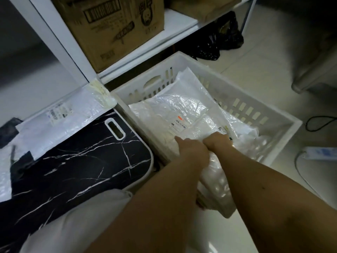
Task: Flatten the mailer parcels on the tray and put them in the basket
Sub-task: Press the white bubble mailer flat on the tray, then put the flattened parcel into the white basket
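black marble tray [76,161] at left, one mailer [60,114] on its far edge, long axis left-right. white basket [284,123] just right. left hand [193,152] and right hand [218,142] press top parcel [182,106] inside, long axis near-far; finger state cannot tell.

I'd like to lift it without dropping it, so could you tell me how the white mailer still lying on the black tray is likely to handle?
The mailer looks thin and crinkled, so it will probably flop and sag if held by one edge. Its glossy plastic skin may be slippery. It lies nearly flat on the tray, so it is likely light.
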Motion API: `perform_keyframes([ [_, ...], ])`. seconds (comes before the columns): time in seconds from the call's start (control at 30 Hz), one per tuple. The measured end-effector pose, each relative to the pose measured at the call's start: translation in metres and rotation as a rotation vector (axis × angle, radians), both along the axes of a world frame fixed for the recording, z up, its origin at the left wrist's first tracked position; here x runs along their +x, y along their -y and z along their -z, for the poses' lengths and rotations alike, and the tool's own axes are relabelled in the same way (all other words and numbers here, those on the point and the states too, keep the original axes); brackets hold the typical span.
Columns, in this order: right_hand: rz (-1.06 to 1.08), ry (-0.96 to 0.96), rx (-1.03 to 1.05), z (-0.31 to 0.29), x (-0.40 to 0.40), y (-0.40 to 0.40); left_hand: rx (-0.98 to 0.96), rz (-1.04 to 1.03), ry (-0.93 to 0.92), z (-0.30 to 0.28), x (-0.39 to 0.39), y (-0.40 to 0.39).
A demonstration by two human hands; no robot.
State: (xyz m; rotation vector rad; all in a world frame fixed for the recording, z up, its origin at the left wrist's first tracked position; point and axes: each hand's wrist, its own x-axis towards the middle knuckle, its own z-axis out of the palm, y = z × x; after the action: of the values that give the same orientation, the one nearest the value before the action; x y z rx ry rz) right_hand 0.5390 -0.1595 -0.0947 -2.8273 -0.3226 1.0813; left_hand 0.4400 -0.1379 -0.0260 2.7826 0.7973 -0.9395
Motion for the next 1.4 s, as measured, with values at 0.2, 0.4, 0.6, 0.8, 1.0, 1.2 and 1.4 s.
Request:
perform_keyframes([
  [0.2,-0.163,0.145,0.167,-0.072,-0.019,-0.009,0.033,-0.099,0.292,-0.071,-0.04,-0.042],
  [0.4,-0.297,0.226,0.312,-0.138,-0.072,-0.049,0.108,-0.265,0.478,-0.136,-0.126,-0.096],
  [0.6,-0.565,0.26,0.42,-0.191,-0.175,-0.122,0.223,-0.489,0.457,-0.159,-0.26,-0.138],
  [0.8,-0.848,0.236,0.454,-0.207,-0.287,-0.182,0.275,-0.666,0.411,-0.151,-0.379,-0.16],
  [1.0,-1.123,0.154,0.414,-0.172,-0.381,-0.207,0.267,-0.847,0.382,-0.121,-0.466,-0.179],
  [1.2,-1.07,-0.06,0.404,-0.115,-0.434,-0.225,0.165,-0.984,0.357,-0.068,-0.511,-0.189],
  [1.4,-0.536,-0.306,0.497,-0.064,-0.467,-0.246,0.051,-1.033,0.442,-0.044,-0.519,-0.201],
])
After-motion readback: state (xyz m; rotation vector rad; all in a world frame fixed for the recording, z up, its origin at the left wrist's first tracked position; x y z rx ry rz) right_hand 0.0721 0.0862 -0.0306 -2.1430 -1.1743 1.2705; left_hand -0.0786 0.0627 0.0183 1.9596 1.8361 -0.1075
